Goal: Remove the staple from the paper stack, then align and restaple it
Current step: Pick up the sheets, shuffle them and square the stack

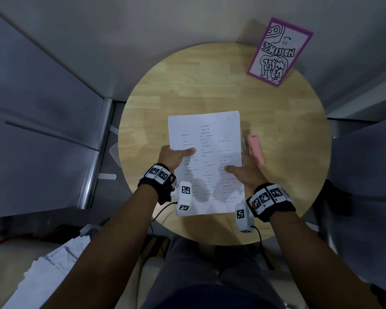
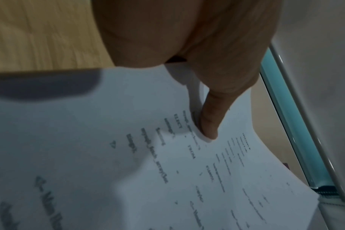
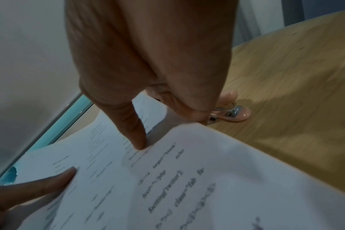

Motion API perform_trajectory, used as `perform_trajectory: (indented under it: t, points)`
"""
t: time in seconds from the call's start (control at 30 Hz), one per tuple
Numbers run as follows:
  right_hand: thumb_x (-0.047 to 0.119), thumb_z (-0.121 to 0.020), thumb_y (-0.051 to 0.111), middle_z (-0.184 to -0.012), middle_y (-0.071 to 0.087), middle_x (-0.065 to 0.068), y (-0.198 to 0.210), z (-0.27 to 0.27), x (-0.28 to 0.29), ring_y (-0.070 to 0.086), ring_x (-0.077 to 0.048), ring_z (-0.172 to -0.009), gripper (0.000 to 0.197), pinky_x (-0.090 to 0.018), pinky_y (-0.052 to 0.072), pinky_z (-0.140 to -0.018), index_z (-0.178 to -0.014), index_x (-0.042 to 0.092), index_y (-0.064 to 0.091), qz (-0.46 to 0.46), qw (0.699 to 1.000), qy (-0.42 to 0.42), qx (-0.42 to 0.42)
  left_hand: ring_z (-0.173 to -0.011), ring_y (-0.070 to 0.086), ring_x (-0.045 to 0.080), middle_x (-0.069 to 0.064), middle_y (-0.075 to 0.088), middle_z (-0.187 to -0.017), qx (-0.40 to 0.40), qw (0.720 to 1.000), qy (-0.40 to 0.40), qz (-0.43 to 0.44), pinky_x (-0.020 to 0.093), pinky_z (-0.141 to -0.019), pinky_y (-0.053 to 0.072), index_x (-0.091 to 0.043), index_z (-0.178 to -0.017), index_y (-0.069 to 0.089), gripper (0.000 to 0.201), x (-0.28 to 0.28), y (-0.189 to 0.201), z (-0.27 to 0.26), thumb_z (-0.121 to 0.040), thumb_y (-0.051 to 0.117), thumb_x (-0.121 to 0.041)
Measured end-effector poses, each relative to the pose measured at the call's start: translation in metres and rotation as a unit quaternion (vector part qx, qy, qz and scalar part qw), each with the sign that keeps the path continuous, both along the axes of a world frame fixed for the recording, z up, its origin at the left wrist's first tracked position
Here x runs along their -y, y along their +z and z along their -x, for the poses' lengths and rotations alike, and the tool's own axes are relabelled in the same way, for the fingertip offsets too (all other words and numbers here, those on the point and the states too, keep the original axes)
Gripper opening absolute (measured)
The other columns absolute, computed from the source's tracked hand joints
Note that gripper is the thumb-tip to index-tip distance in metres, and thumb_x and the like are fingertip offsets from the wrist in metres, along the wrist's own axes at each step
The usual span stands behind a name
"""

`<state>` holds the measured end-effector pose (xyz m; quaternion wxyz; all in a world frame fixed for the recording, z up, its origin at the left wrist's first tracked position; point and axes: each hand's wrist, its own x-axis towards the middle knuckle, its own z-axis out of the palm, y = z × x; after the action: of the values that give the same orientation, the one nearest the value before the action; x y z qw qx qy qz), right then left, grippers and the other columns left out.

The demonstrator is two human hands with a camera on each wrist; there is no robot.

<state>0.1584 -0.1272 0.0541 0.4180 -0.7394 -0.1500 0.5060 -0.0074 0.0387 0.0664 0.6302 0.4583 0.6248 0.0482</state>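
A white printed paper stack point(image 1: 206, 161) is held above the round wooden table point(image 1: 287, 134). My left hand point(image 1: 176, 157) grips its left edge, thumb on top of the sheet point(image 2: 208, 124) and fingers hidden beneath. My right hand point(image 1: 243, 170) grips the right edge the same way, thumb point(image 3: 136, 135) pressing the page point(image 3: 187, 179). A pink stapler point(image 1: 255, 148) lies on the table just right of the stack, past my right fingers; the right wrist view shows its metal end point(image 3: 233, 112). No staple is visible on the pages.
A pink-framed card with black doodle lettering point(image 1: 278, 52) stands at the table's far right edge. Grey cabinet panels point(image 1: 42, 119) flank the left. Loose white papers point(image 1: 47, 270) lie low at the left, beside my lap.
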Motion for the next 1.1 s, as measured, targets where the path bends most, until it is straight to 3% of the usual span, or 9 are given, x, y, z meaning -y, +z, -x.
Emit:
perform_trajectory:
  t: [0.27, 0.4, 0.57, 0.7, 0.8, 0.87, 0.9, 1.0, 1.1]
  points:
    - [0.022, -0.090, 0.070, -0.106, 0.073, 0.005, -0.003, -0.017, -0.002, 0.070, -0.012, -0.098, 0.022, -0.042, 0.056, -0.091, -0.111, 0.022, 0.066, -0.005, 0.999, -0.017, 0.040, -0.096, 0.072, 0.026, 0.007, 0.075, -0.103, 0.012, 0.999, -0.032, -0.038, 0.047, -0.092, 0.056, -0.009, -0.100, 0.075, 0.034, 0.002, 0.006, -0.002, -0.070, 0.088, -0.018]
    - [0.026, -0.085, 0.074, -0.113, 0.070, 0.003, -0.003, -0.027, -0.007, 0.067, -0.014, -0.101, 0.041, -0.044, 0.055, -0.093, -0.122, 0.020, 0.059, 0.019, 0.994, -0.014, 0.105, -0.095, 0.072, 0.028, 0.009, 0.076, -0.103, -0.006, 0.996, -0.064, -0.059, 0.046, -0.089, 0.057, -0.007, -0.100, 0.074, 0.036, 0.000, 0.008, -0.003, -0.070, 0.088, -0.023]
    - [0.026, -0.079, 0.074, -0.149, 0.039, -0.012, 0.031, -0.016, -0.032, 0.037, -0.028, -0.137, 0.078, -0.050, 0.031, -0.111, -0.146, 0.013, 0.035, -0.077, 0.880, 0.073, 0.463, -0.074, 0.069, 0.031, 0.018, 0.072, -0.082, -0.073, 0.949, -0.250, -0.176, 0.041, -0.065, 0.056, 0.006, -0.078, 0.070, 0.034, -0.003, 0.028, -0.014, -0.075, 0.083, -0.025]
    - [0.025, -0.074, 0.079, -0.149, 0.040, -0.012, 0.070, -0.006, -0.069, 0.037, -0.028, -0.138, 0.077, -0.047, 0.029, -0.111, -0.142, 0.013, 0.044, -0.169, 0.824, 0.200, 0.502, -0.054, 0.055, 0.031, 0.003, 0.050, -0.051, -0.140, 0.881, -0.380, -0.245, 0.029, -0.044, 0.034, -0.012, -0.047, 0.044, 0.046, -0.003, 0.043, -0.027, -0.079, 0.075, -0.025]
    - [0.030, -0.075, 0.079, -0.137, 0.054, -0.008, 0.091, 0.001, -0.091, 0.048, -0.027, -0.127, 0.055, -0.043, 0.029, -0.104, -0.125, 0.017, 0.059, -0.105, 0.746, 0.372, 0.542, -0.070, 0.064, 0.037, 0.006, 0.053, -0.061, -0.179, 0.824, -0.454, -0.289, 0.031, -0.053, 0.038, -0.012, -0.056, 0.050, 0.029, 0.000, 0.052, -0.033, -0.082, 0.062, -0.019]
    - [0.023, -0.086, 0.069, -0.105, 0.066, -0.005, 0.104, 0.012, -0.100, 0.059, -0.028, -0.103, 0.016, -0.041, 0.033, -0.095, -0.098, 0.015, 0.063, -0.019, 0.701, 0.463, 0.541, -0.082, 0.064, 0.037, 0.016, 0.061, -0.083, -0.193, 0.796, -0.485, -0.307, 0.036, -0.061, 0.045, -0.005, -0.082, 0.063, 0.015, 0.003, 0.056, -0.035, -0.085, 0.061, -0.019]
    - [0.016, -0.089, 0.062, -0.084, 0.061, -0.003, 0.105, 0.017, -0.101, 0.057, -0.028, -0.087, 0.013, -0.038, 0.033, -0.088, -0.079, 0.015, 0.055, 0.014, 0.687, 0.486, 0.540, -0.085, 0.063, 0.038, 0.018, 0.062, -0.093, -0.200, 0.790, -0.493, -0.306, 0.038, -0.066, 0.049, -0.003, -0.095, 0.064, 0.019, 0.004, 0.055, -0.036, -0.087, 0.062, -0.019]
    - [0.005, -0.090, 0.052, -0.062, 0.032, 0.001, 0.108, 0.022, -0.100, 0.038, -0.025, -0.064, 0.043, -0.034, 0.026, -0.072, -0.060, 0.018, 0.025, 0.033, 0.667, 0.505, 0.547, -0.079, 0.062, 0.037, 0.016, 0.061, -0.086, -0.206, 0.782, -0.503, -0.305, 0.036, -0.061, 0.047, -0.005, -0.091, 0.065, 0.015, 0.005, 0.053, -0.035, -0.083, 0.063, -0.018]
    - [0.003, -0.085, 0.055, -0.056, 0.029, 0.000, 0.099, 0.011, -0.094, 0.031, -0.025, -0.052, 0.043, -0.034, 0.025, -0.063, -0.056, 0.017, 0.027, 0.049, 0.679, 0.508, 0.528, -0.073, 0.062, 0.037, 0.014, 0.061, -0.076, -0.226, 0.777, -0.508, -0.295, 0.031, -0.053, 0.040, -0.006, -0.075, 0.063, 0.011, -0.003, 0.052, -0.025, -0.080, 0.064, -0.016]
